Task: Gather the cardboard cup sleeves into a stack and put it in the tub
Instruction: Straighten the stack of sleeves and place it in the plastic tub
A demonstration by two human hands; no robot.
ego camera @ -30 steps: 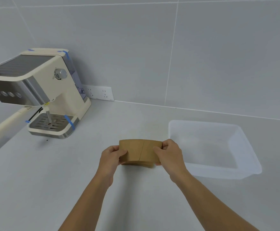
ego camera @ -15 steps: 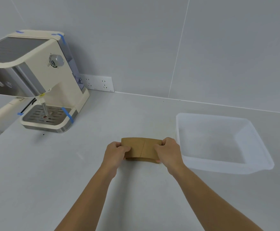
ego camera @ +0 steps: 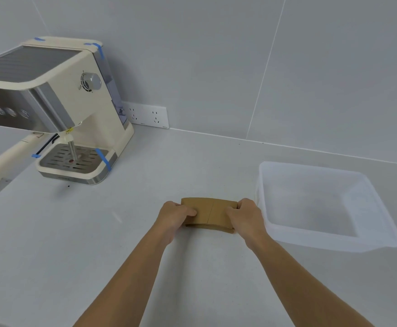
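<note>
Stack of sleeves (ego camera: 210,214) on bench (ego camera: 122,244), just left of tub (ego camera: 329,241). Left hand (ego camera: 172,217) & right hand (ego camera: 246,215) grip closed on ends, prob. squaring edges pre-lift.

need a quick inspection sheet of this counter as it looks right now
surface: pale counter, a few dark specks
job's things: brown cup sleeves stacked, low at the counter; clear tub to their right, nothing in it
clutter: coffee machine at back left, blue tape strips on it
grippers: left hand and right hand grip the two ends of the stack
cables: nothing seen
surroundings: grey tiled wall, wall socket behind the machine
</note>
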